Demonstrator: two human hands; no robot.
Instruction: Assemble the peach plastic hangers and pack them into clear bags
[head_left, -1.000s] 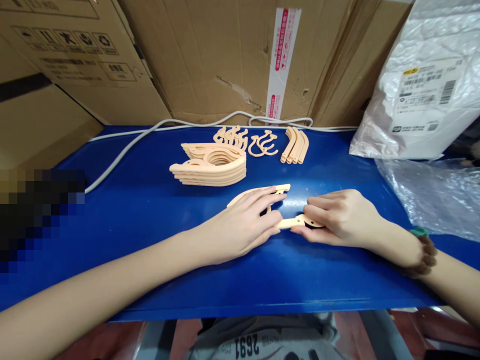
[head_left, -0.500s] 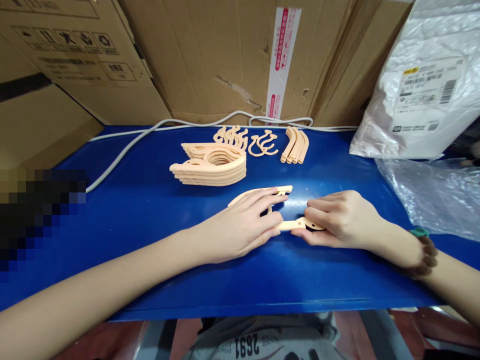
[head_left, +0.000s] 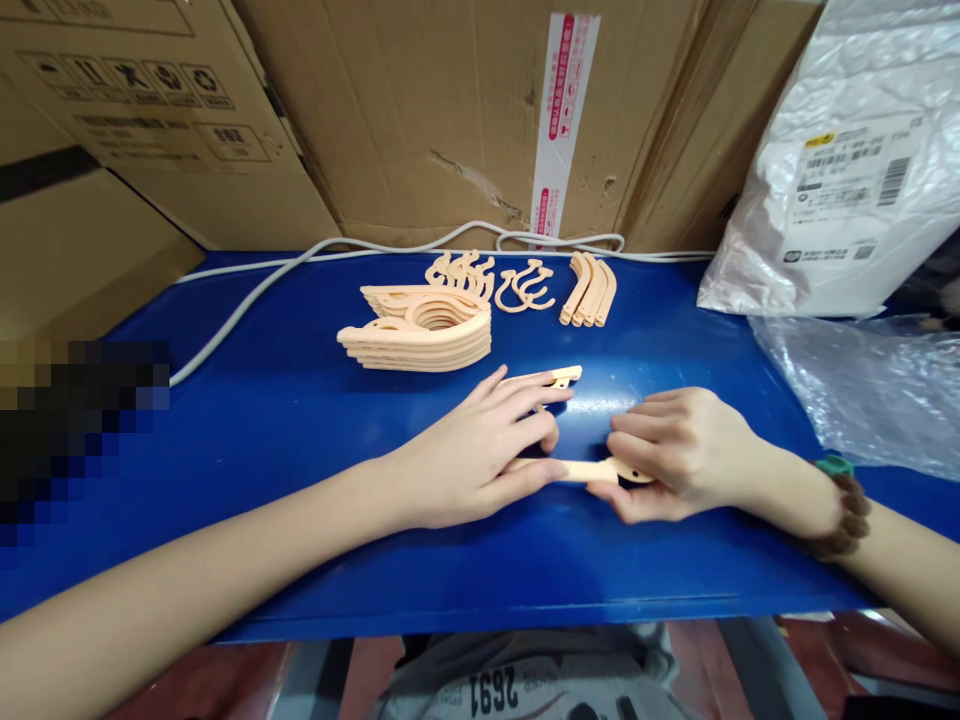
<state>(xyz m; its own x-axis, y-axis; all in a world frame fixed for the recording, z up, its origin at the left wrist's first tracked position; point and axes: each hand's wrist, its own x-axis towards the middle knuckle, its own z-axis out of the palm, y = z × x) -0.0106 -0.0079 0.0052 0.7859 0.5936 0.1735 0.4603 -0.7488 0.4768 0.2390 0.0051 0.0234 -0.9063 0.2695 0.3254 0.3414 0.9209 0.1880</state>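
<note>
My left hand [head_left: 480,450] is closed over a beige plastic folding hanger body [head_left: 589,470], its fingers spread along both legs of the piece. Most of that body is hidden under the palm; one leg end [head_left: 568,376] sticks out beyond the fingertips. At the other leg's right end my right hand [head_left: 682,455] pinches a smaller beige hanger piece [head_left: 636,474], which meets the leg there. Its far part is covered by my fingers. Behind my left hand lies a stack of similar hanger bodies [head_left: 420,350].
Loose beige hooks [head_left: 529,288] and several curved arm pieces [head_left: 590,292] lie at the back of the blue table [head_left: 300,560]. A white cable [head_left: 255,300] runs along cardboard boxes [head_left: 420,110]. On the right are a white parcel bag [head_left: 832,200] and clear plastic film [head_left: 877,390].
The front leg of the hanger body has shifted slightly toward me, with my left thumb now along it. My right hand has moved a little toward me too.
</note>
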